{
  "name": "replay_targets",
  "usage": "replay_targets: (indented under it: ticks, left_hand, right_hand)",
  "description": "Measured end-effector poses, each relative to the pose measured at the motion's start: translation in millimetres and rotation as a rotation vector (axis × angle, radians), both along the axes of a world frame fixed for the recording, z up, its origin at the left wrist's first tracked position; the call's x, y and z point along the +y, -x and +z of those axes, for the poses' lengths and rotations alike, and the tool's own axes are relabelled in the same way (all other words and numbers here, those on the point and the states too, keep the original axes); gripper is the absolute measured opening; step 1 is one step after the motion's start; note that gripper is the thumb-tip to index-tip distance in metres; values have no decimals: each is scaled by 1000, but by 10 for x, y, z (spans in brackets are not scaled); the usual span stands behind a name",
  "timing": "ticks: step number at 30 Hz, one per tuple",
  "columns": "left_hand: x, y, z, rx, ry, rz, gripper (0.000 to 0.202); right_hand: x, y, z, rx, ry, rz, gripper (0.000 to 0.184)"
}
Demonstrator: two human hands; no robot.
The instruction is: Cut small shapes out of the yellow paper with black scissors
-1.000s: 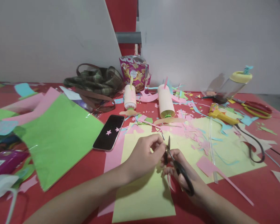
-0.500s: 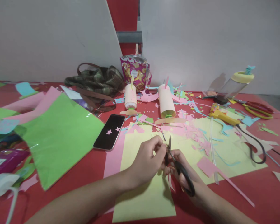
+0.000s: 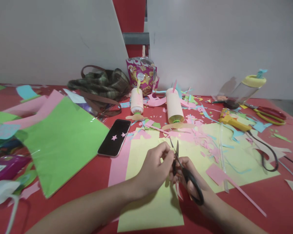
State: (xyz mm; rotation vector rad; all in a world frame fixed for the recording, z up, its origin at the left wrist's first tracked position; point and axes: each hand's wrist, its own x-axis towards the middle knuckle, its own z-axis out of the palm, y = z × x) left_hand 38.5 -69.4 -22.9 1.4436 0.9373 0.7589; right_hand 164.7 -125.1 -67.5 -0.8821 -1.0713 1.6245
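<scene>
Right hand (image 3: 202,182) closed round black-handled scissors (image 3: 191,178), blades (image 3: 177,147) parted above yellow paper (image 3: 150,213); left hand (image 3: 153,168) bent-fingered just beside them, whether pinched on anything I cannot tell.

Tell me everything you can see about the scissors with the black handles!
The scissors have black handles, maybe plastic, and thin grey blades that look like metal. The blades are partly open in a narrow V, pointing away from the person. The right hand holds them over yellow paper. The left hand is right by the blades; I can't tell whether it touches them.
</scene>
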Motion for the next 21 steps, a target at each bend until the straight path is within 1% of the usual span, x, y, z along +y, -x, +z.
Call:
replay_targets:
  ticks: [6, 11, 14, 16, 17, 21]
  left_hand:
    - [2, 1, 9, 9, -4, 7, 22]
    - [-1, 0, 16, -9, 36, -2, 22]
    - [-5, 2, 11, -15, 44, 6, 22]
    - [-6, 1, 6, -24, 46, 6, 22]
    - [-8, 0, 3, -35, 52, 1, 22]
    - [-15, -13, 5, -116, 119, -20, 22]
  right_hand:
    - [2, 5, -55, -23, -13, -19, 39]
    - [2, 12, -69, -38, -2, -31, 36]
    - [10, 18, -58, -34, -9, -32, 37]
    - [10, 17, -38, -49, 6, -5, 39]
    - [6, 14, -27, -23, -28, -28, 41]
    - [-20, -15, -2, -5, 4, 10, 44]
